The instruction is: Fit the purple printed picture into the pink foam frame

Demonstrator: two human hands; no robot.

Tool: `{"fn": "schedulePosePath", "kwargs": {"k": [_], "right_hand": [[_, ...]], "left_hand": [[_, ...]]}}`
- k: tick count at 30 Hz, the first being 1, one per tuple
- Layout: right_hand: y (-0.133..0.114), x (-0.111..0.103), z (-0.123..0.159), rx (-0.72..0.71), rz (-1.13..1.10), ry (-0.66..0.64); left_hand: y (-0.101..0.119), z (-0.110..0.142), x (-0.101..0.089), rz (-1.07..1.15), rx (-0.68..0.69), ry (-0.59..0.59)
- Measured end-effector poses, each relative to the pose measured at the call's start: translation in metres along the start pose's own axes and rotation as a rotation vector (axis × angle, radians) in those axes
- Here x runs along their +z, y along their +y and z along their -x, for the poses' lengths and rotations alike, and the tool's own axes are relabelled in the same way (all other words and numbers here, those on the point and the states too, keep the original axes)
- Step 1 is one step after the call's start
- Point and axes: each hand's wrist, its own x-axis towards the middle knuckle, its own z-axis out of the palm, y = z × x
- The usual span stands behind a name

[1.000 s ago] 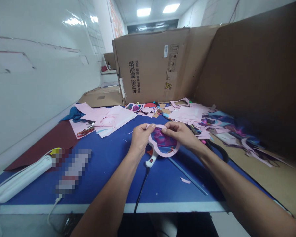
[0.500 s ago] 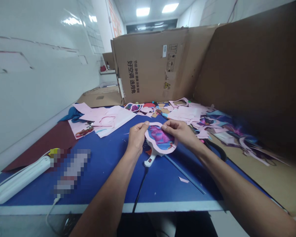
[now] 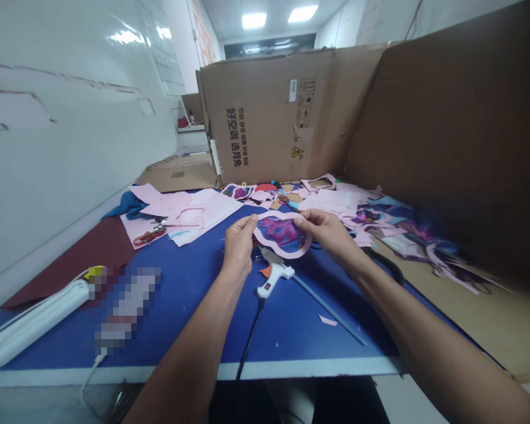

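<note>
Pink-rimmed lobed cutout (image 3: pixel 280 232), fingers (image 3: pixel 307 225) pinching both sides.

A blue worktop (image 3: pixel 291 338) carries a white plastic glue gun (image 3: pixel 268 285) with an orange trigger (image 3: pixel 265 271), a thin grey-blue rod (image 3: pixel 329 309) at its rear, a small angular pink scrap (image 3: pixel 327 320), a long white bar-shaped object (image 3: pixel 37 323), a flat maroon sheet (image 3: pixel 79 253) and overlapping pale-pink sheets (image 3: pixel 212 206).

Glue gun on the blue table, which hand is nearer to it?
Left. The left hand is just to the left of the glue gun; the right hand is farther off, to its right.
</note>
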Motion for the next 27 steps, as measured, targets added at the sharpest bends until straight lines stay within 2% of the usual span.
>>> {"fn": "schedulePosePath", "kwargs": {"k": [3, 5, 8, 12, 14, 16, 19, 23, 27], "right_hand": [[0.002, -0.006, -0.001, -0.004, 0.009, 0.1], [0.004, -0.011, -0.002, 0.005, 0.021, 0.107], [0.007, -0.016, -0.004, 0.028, 0.031, 0.033], [0.008, -0.015, -0.003, 0.061, 0.02, -0.094], [0.007, -0.013, -0.003, 0.071, 0.001, -0.11], [0.006, -0.011, -0.002, 0.06, -0.008, -0.089], [0.005, -0.011, -0.003, 0.03, -0.02, -0.052], [0.006, -0.012, -0.004, 0.025, -0.013, -0.065], [0.004, -0.008, -0.002, 0.052, 0.038, -0.092]], "left_hand": [[0.005, 0.002, -0.001, -0.059, -0.087, -0.057], [0.007, 0.002, -0.003, -0.114, -0.145, -0.132], [0.008, 0.001, -0.005, -0.168, -0.177, -0.216], [0.006, 0.001, -0.005, -0.233, -0.14, -0.28], [0.003, 0.002, -0.004, -0.272, -0.115, -0.299], [0.001, 0.001, -0.004, -0.278, -0.085, -0.268], [-0.003, -0.004, -0.005, -0.207, -0.037, -0.154], [-0.006, -0.01, -0.007, -0.108, 0.045, -0.013], [-0.009, -0.009, -0.004, -0.075, 0.087, 0.013]]}}
